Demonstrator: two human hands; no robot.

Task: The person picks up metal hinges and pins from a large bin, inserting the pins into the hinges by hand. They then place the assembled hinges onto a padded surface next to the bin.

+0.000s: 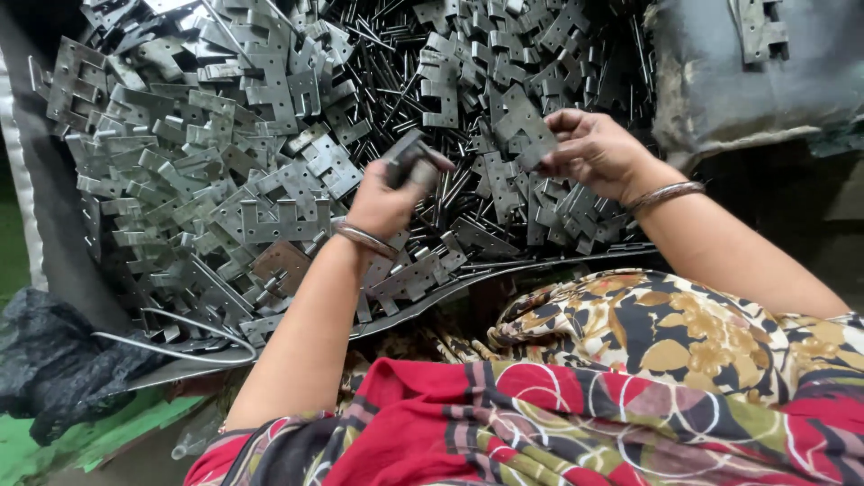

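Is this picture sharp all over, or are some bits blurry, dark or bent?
Head view: the pile of grey stamped-metal hinge leaves is fairly sharp with dull glints; the left hand and the hinge piece in its grip look slightly motion-blurred; the right hand is clearer; the top corners fall into shadow; the edges bow like a wide lens.

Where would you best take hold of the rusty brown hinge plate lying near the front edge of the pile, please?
Probably by its flat leaf, pinched across the two long edges. The rusty brown hinge plate lies nearly flat on top of the grey hinge plates, so coming straight down from above looks easiest. The left hand is nearest, though it already holds a hinge piece. Its notched knuckle end is partly covered, so avoid that.
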